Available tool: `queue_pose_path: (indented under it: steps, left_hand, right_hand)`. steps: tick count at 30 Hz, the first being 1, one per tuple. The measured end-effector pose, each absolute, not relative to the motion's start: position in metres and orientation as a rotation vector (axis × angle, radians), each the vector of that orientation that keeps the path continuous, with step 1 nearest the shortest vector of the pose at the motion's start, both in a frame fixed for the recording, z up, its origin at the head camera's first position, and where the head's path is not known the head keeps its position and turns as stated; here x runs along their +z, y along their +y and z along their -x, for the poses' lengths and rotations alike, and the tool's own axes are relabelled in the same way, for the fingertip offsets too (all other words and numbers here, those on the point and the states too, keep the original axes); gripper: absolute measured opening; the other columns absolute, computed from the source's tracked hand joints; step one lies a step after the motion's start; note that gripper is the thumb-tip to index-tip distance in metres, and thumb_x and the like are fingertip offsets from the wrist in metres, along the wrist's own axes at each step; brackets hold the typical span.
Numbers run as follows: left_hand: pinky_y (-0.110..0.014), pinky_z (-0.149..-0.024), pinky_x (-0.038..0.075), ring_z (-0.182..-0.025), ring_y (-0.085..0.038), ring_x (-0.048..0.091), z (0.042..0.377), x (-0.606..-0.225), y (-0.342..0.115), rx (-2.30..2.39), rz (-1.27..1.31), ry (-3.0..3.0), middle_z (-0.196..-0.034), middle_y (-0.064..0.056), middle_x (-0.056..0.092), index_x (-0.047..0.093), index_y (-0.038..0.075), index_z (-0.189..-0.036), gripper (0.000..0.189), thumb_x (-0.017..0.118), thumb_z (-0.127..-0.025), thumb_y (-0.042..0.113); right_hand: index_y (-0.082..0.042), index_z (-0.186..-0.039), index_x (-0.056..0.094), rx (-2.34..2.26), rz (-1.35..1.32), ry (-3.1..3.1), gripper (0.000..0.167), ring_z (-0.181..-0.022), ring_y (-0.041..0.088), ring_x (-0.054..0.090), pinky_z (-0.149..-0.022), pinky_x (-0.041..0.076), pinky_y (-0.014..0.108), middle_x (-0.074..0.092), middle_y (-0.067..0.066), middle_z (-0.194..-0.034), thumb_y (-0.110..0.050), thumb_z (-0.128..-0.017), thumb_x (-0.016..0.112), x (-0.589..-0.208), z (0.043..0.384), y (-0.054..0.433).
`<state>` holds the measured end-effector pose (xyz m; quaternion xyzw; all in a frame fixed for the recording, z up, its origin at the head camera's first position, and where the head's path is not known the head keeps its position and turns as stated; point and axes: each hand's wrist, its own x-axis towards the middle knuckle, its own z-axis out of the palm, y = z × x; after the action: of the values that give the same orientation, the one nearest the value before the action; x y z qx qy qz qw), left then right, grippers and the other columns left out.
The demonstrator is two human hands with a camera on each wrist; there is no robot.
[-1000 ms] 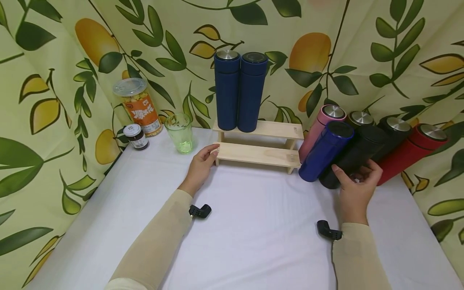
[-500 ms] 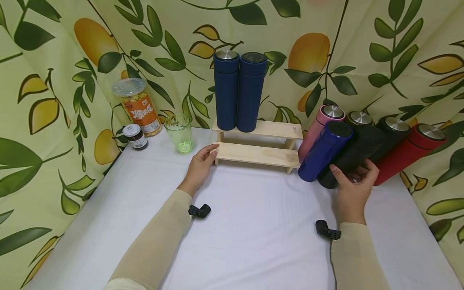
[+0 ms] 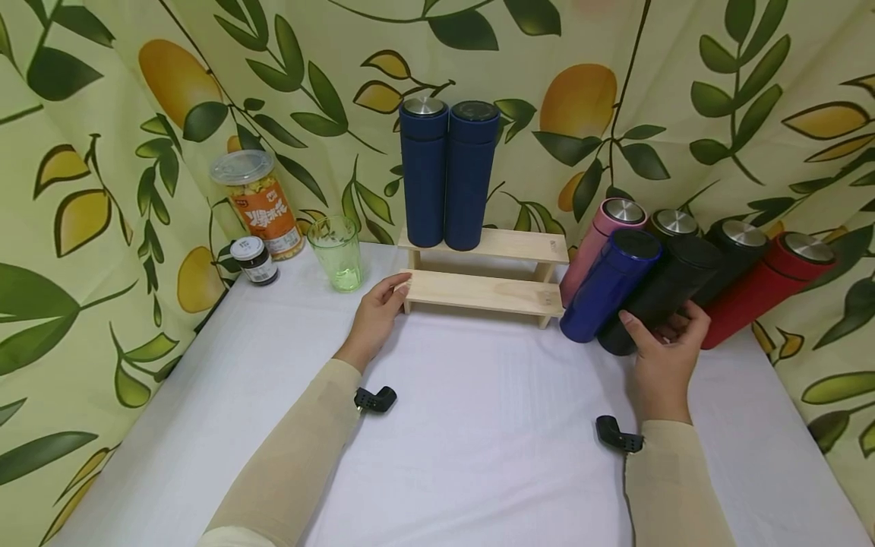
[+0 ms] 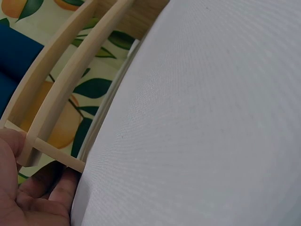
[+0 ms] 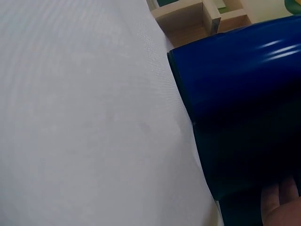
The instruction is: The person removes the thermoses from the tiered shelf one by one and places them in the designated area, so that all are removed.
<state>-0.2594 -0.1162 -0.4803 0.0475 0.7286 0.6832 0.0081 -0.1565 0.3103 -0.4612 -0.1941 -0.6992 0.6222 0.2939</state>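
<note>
In the head view my left hand (image 3: 374, 315) pinches the left end of the lower step of a two-step wooden display rack (image 3: 485, 292). The left wrist view has its thumb and fingers about the rack's end. My right hand (image 3: 666, 357) grips the lower part of a black thermos bottle (image 3: 659, 292), thumb on its near left side and fingers round the right. That bottle is on the table among others. A shiny blue thermos (image 3: 607, 289) touches it on the left. Two navy thermos bottles (image 3: 424, 190) stand side by side on the rack's upper step.
Behind the black bottle are a pink thermos (image 3: 596, 251), a dark olive one (image 3: 673, 222), another black one (image 3: 734, 247) and a red one (image 3: 762, 292). At the left stand a green glass (image 3: 338, 254), a small dark jar (image 3: 256, 262) and a snack tub (image 3: 263, 209).
The head view has shifted very slightly. Both hands keep their hold on the rack and the black thermos bottle, and no bottle has visibly changed place.
</note>
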Motion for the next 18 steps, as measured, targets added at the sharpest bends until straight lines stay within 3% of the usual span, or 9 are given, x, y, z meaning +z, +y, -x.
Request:
queue_pose_path:
  steps: [11,18]
  left_hand:
    - [-0.040,-0.110,0.052,-0.133,-0.025,0.062,0.260,-0.479,-0.117,2.129,-0.135,2.280,-0.151,-0.013,0.062,0.067,0.014,-0.150,0.036,0.061,-0.115,0.022]
    - [-0.040,-0.111,0.051,-0.135,-0.023,0.061,0.260,-0.479,-0.116,2.131,-0.128,2.272,-0.157,-0.008,0.058,0.067,0.015,-0.150,0.036,0.061,-0.115,0.022]
  right_hand:
    - [-0.030,-0.159,0.037,1.578,0.554,-1.936,0.079,-0.121,0.012,0.043,-0.094,0.039,0.027,0.046,-0.004,-0.139,-0.023,-0.098,0.086,-0.454,0.155,0.307]
    - [-0.029,-0.159,0.036,1.581,0.596,-1.926,0.079,-0.126,0.011,0.041,-0.103,0.040,0.029,0.045,-0.005,-0.145,-0.021,-0.098,0.085,-0.440,0.151,0.304]
